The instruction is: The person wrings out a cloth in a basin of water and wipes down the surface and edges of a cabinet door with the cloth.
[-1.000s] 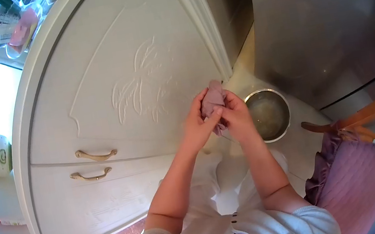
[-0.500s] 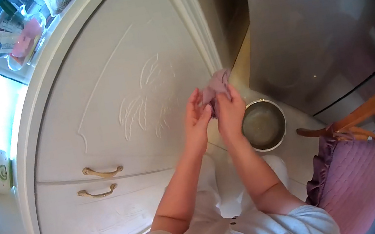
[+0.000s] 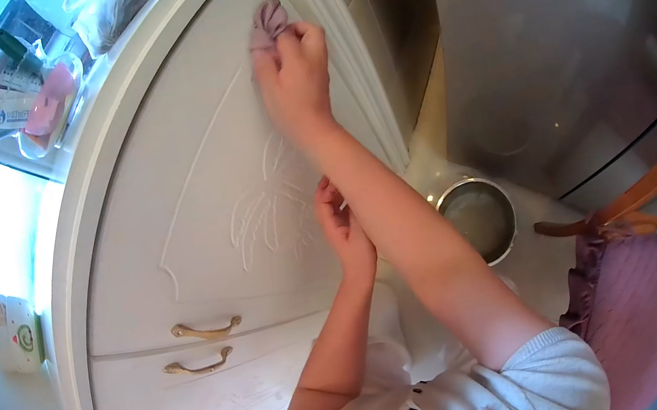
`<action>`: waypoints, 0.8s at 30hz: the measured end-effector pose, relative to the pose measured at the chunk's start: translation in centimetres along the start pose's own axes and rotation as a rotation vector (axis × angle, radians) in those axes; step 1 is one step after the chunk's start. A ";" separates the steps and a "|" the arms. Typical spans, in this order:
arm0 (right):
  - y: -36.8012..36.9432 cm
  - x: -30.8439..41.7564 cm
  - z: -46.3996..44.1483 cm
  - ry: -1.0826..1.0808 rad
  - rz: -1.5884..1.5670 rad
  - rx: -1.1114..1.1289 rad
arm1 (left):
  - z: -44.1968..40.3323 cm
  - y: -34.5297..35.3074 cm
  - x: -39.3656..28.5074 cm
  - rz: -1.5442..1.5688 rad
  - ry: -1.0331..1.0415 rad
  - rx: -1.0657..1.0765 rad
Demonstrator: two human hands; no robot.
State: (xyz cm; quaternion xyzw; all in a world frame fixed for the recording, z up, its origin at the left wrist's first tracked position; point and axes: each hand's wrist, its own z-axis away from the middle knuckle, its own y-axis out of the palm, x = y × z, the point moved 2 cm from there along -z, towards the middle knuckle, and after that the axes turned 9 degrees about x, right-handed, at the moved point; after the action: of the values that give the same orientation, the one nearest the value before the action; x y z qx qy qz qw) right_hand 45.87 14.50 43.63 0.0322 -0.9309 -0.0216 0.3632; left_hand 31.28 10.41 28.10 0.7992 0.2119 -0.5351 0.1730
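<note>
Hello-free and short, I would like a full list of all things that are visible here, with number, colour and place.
Cloth: one, mauve, against the upper cabinet front
Cabinet: one, off-white, left and centre
Handles: two, gold-toned, lower cabinet front
Round metal vessel: one, silvery rim, on the floor
Floor: one, pale, around the vessel
Chair: one, orange-brown, right
Chair cover: one, pink-mauve, on the chair
Large smooth panel: one, grey, upper right
Plastic bag: one, whitish, upper left
Small items: several, pink, green, white, upper left
Printed pack: one, mostly white, far left
Top: one, light grey, on the person
Right hand: one, bare, holding the cloth
Left hand: one, bare, beside right forearm
</note>
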 end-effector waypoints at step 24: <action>-1.0 -0.5 -4.4 -0.116 0.188 0.045 | -7.5 -3.2 -15.7 -1.587 0.274 -0.187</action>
State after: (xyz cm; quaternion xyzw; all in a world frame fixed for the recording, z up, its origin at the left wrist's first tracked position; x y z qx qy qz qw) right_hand 49.25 13.49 46.48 -0.0482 -0.9496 0.0316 0.3081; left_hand 30.15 14.45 45.30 0.4515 0.7788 -0.3761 -0.2196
